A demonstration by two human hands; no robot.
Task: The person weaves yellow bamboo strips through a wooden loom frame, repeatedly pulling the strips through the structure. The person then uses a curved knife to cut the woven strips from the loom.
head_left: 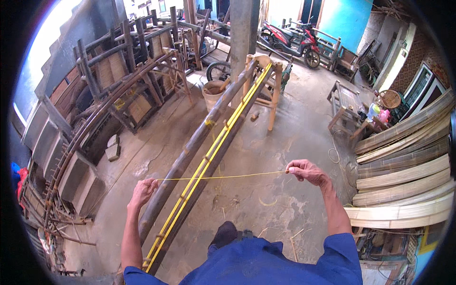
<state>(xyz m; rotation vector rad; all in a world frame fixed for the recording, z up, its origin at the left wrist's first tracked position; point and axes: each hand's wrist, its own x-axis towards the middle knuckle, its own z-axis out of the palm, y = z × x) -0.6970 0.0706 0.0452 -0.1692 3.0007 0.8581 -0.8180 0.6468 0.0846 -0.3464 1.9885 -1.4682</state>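
Note:
A thin yellow cord (247, 176) stretches nearly level between my two hands, passing over a long slanted frame of dark bamboo poles (183, 154). My left hand (143, 191), closed, pinches the cord's left end beside the left pole. Out to the right of the frame, my right hand (306, 171) grips the other end between thumb and fingers. Bright yellow strips (205, 165) run lengthwise along the frame, with small brown pegs or knots spaced along them. At its far end the frame rests on a light bamboo trestle (274, 97).
Bamboo chair frames (111, 61) are stacked at the left. A brown bucket (212, 95) stands by a grey pillar (241, 42). Split bamboo panels (403, 180) are piled on the right, near a low bamboo table (346, 102). A red motorbike (292, 42) is parked at the back.

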